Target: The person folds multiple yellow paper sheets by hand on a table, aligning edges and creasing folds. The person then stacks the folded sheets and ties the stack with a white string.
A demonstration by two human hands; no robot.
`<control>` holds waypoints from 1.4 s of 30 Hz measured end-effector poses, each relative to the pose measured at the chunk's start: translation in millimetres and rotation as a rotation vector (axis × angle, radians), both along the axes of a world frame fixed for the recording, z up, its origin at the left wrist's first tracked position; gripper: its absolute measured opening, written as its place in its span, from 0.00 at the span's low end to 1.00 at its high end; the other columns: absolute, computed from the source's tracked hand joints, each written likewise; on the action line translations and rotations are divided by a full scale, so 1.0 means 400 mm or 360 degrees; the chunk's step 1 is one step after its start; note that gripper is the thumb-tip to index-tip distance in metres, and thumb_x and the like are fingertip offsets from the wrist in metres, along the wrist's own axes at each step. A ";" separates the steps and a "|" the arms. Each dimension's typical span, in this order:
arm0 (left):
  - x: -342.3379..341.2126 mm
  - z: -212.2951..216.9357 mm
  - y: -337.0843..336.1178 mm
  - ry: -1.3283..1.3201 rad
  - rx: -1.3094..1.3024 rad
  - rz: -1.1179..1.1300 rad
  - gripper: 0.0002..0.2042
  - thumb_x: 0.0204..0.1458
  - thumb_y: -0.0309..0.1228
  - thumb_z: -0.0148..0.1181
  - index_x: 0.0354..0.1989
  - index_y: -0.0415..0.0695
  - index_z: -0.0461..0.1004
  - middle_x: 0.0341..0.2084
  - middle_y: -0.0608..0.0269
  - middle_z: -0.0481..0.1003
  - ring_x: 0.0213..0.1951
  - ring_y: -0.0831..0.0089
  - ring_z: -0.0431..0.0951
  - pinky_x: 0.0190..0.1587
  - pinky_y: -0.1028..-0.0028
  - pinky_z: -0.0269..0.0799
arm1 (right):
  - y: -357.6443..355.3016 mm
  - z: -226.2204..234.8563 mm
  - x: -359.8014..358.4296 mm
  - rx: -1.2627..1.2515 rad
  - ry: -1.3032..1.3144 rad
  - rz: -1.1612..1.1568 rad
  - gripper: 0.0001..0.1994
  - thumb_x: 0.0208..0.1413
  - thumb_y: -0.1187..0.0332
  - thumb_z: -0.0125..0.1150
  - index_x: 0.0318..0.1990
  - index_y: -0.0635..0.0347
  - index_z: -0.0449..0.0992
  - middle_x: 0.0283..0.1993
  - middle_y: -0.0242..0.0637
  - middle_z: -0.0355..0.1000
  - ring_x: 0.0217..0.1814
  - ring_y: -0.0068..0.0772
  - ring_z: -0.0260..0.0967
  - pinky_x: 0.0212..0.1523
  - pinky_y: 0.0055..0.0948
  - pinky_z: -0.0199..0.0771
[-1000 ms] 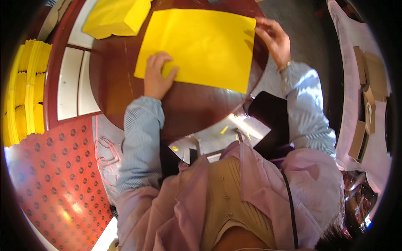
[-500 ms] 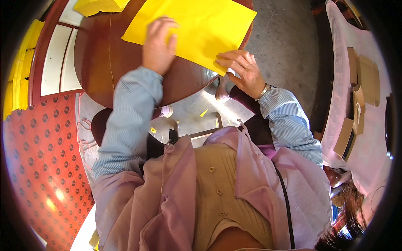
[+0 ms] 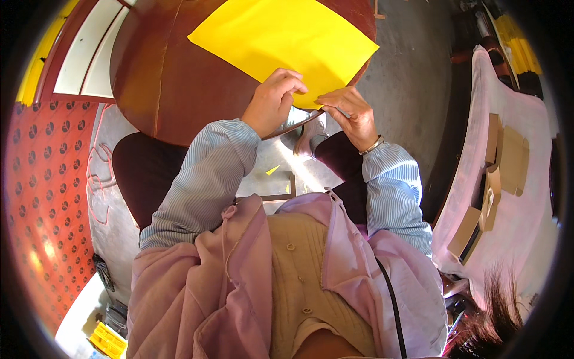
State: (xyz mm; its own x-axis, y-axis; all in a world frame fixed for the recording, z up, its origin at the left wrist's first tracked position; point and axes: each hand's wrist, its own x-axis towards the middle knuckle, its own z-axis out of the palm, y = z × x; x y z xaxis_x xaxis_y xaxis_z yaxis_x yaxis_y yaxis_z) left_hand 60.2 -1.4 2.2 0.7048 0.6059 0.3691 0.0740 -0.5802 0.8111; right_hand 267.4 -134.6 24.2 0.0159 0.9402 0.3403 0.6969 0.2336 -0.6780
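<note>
A large yellow sheet (image 3: pixel 287 39), smooth and flat, lies across a round dark red-brown table (image 3: pixel 140 78). Its near corner reaches the table's front edge. At that corner my right hand (image 3: pixel 351 116) pinches the sheet between thumb and fingertips; a metal band circles the wrist. Close by on the left, my left hand (image 3: pixel 272 103) hovers over the sheet's near edge, fingers curled together. Nothing shows in it, though its thumb is partly hidden. A small gap separates the two hands.
A small yellow scrap (image 3: pixel 273 170) lies on the floor below the table, near a dark metal frame (image 3: pixel 281 196). On the right, open cardboard boxes (image 3: pixel 513 158) rest on a pale pink cloth (image 3: pixel 460 221). Red patterned covering (image 3: pixel 51 197) stands at left.
My left hand has slid right and nearer, from the sheet's left part to beside my right hand; its fingers have curled. The yellow pile at the table's far left has left the view.
</note>
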 end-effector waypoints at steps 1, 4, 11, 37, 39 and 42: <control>-0.004 -0.003 0.008 0.0021 0.0011 -0.0025 0.10 0.58 0.18 0.54 0.43 0.42 0.80 0.49 0.52 0.77 0.51 0.55 0.80 0.54 0.65 0.76 | 0.005 -0.001 0.001 0.0018 0.0064 -0.0004 0.08 0.57 0.74 0.72 0.44 0.59 0.86 0.45 0.35 0.83 0.51 0.39 0.78 0.56 0.36 0.76; -0.016 -0.008 0.031 0.0099 -0.0084 -0.0170 0.12 0.57 0.19 0.54 0.44 0.43 0.82 0.52 0.53 0.76 0.54 0.56 0.79 0.58 0.64 0.75 | 0.011 -0.007 0.001 0.0019 0.0262 -0.0031 0.07 0.55 0.77 0.73 0.41 0.60 0.86 0.43 0.36 0.83 0.48 0.37 0.79 0.55 0.35 0.76; -0.018 -0.009 0.037 0.0115 -0.0033 -0.0245 0.11 0.52 0.25 0.65 0.45 0.44 0.84 0.55 0.58 0.75 0.54 0.60 0.79 0.54 0.66 0.78 | 0.018 -0.012 0.001 -0.0002 0.0357 -0.0070 0.07 0.52 0.78 0.75 0.39 0.60 0.85 0.41 0.34 0.83 0.46 0.32 0.79 0.52 0.32 0.77; -0.003 -0.028 0.027 0.0088 -0.0276 -0.0076 0.09 0.55 0.27 0.65 0.43 0.38 0.83 0.54 0.55 0.76 0.50 0.63 0.82 0.55 0.68 0.78 | 0.005 -0.039 0.000 -0.0159 0.0545 -0.0208 0.07 0.57 0.75 0.74 0.40 0.66 0.83 0.38 0.36 0.79 0.37 0.27 0.79 0.41 0.26 0.80; -0.001 -0.021 0.021 0.0094 -0.0241 -0.0047 0.09 0.54 0.27 0.67 0.41 0.38 0.83 0.53 0.55 0.77 0.50 0.63 0.82 0.54 0.69 0.78 | 0.008 -0.044 -0.001 -0.0165 0.0612 -0.0220 0.06 0.56 0.75 0.75 0.38 0.66 0.83 0.37 0.35 0.79 0.37 0.25 0.79 0.41 0.25 0.79; 0.012 -0.016 0.007 0.0084 -0.0171 0.0053 0.08 0.52 0.28 0.69 0.39 0.38 0.83 0.51 0.56 0.78 0.50 0.63 0.82 0.53 0.70 0.79 | 0.011 -0.050 -0.005 -0.0091 0.0619 -0.0208 0.08 0.54 0.76 0.76 0.40 0.64 0.83 0.34 0.33 0.78 0.35 0.23 0.77 0.39 0.24 0.79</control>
State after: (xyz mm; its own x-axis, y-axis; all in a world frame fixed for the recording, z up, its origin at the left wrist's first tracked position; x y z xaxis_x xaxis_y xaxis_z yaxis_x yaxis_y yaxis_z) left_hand 65.1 1.5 -4.1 0.7004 0.6633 0.2634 0.1363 -0.4866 0.8629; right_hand 265.3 -130.3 4.2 0.2534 0.9389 0.2327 0.4072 0.1147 -0.9061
